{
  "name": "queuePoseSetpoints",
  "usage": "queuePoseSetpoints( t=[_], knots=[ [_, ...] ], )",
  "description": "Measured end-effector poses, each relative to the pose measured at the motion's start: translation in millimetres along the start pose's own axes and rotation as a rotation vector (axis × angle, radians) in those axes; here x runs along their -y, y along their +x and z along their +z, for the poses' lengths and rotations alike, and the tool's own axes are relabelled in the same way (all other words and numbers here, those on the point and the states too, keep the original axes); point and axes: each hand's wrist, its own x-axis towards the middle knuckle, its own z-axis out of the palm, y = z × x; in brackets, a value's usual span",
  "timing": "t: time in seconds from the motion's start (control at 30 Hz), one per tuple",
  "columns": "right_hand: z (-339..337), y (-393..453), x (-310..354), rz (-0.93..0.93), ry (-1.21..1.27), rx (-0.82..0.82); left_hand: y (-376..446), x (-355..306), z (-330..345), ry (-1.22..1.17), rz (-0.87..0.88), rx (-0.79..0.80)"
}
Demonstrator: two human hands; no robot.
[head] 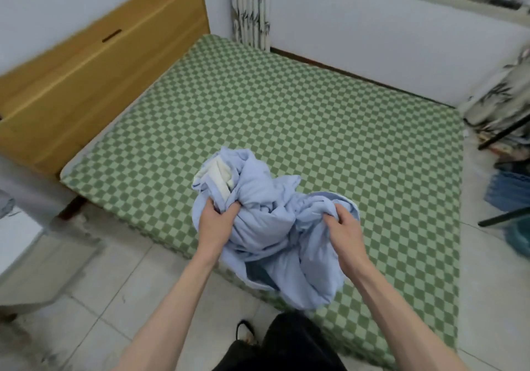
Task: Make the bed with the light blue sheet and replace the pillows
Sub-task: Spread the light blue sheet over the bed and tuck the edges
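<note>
A light blue sheet (pixel 266 218) is bunched into a crumpled bundle over the near edge of the bed (pixel 301 118), whose mattress is covered in green checkered fabric. A patch of cream fabric (pixel 219 174) shows in the top left of the bundle. My left hand (pixel 216 221) grips the left side of the bundle, fingers dug into the folds. My right hand (pixel 342 228) clutches the right side. Part of the sheet hangs down in front of the mattress edge. No pillows are in view.
A wooden headboard (pixel 94 63) stands at the bed's left end. White walls run behind the bed, with a patterned curtain (pixel 249 6) in the corner. Piled cloth and dark metal rack legs (pixel 504 129) crowd the right side. Tiled floor (pixel 114 299) lies under me.
</note>
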Motion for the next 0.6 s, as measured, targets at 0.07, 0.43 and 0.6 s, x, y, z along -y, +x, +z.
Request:
queuePoseSetpoints(
  t=[0.07,0.43,0.6],
  knots=[
    [0,22,18,-0.017,-0.001,-0.063,42,-24,0,0.002,0.027,0.030],
    [-27,192,137,-0.071,0.281,-0.442,265,-143,14,-0.153,0.013,-0.034],
    [-61,246,174,-0.098,0.293,-0.642,348,-167,22,-0.298,-0.106,-0.115]
  ],
)
